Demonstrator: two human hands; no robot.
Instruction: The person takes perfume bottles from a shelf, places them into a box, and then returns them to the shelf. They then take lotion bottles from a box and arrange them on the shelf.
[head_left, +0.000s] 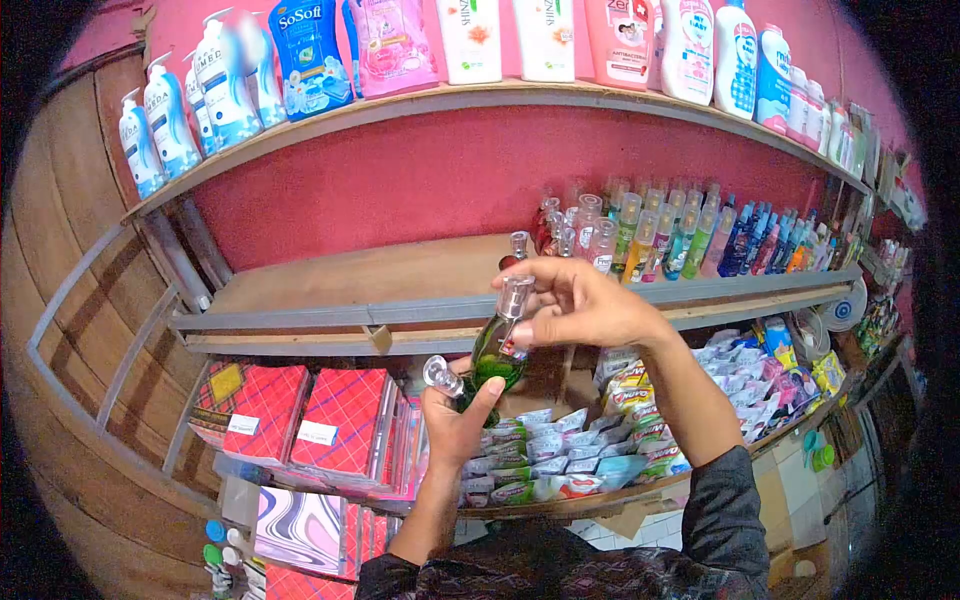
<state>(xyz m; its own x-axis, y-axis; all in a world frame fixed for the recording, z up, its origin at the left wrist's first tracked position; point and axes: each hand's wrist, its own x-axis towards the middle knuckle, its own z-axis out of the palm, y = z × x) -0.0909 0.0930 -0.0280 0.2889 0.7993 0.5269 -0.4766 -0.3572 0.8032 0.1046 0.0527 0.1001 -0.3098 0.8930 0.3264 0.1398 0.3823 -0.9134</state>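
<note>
Red books (350, 405) lay at eight o'clock. A clear cap (441, 373) poked from the left hand (458, 425), fingers curled round a green bottle (497, 350) at the centre — the right hand (588, 305) pinching its neck — with spray bottles (677, 240) at two o'clock.

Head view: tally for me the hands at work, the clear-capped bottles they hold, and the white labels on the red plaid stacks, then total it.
Hands, left and right: 2
Held clear-capped bottles: 2
White labels on red plaid stacks: 2
Total: 6
</note>
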